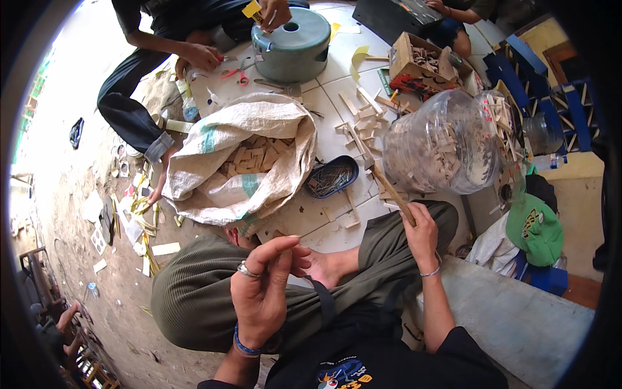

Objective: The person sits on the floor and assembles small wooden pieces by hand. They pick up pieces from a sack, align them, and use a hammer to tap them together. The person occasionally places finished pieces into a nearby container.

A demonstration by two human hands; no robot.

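Note:
My right hand [422, 235] is wrapped round the wooden handle of a hammer [392, 193], its head pointing away from me beside the clear plastic jar. In front of my lap I hold up my left hand [260, 292], ring on one finger, with thumb and fingertips pressed together. A small brownish bit shows at those fingertips, too small to name. Beyond it stands an open woven sack [259, 117] with many small wooden pieces [254, 157] inside. A dark oval tin of nails [332, 176] sits right of the sack.
Small wooden frames [363, 120] lie on the white tiles near the clear plastic jar [447, 142] of wood pieces. A wooden box [414, 71] stands behind. Across from me a person works over a grey-green tub [293, 48], scissors [241, 74] nearby. A green cap [534, 223] lies at right.

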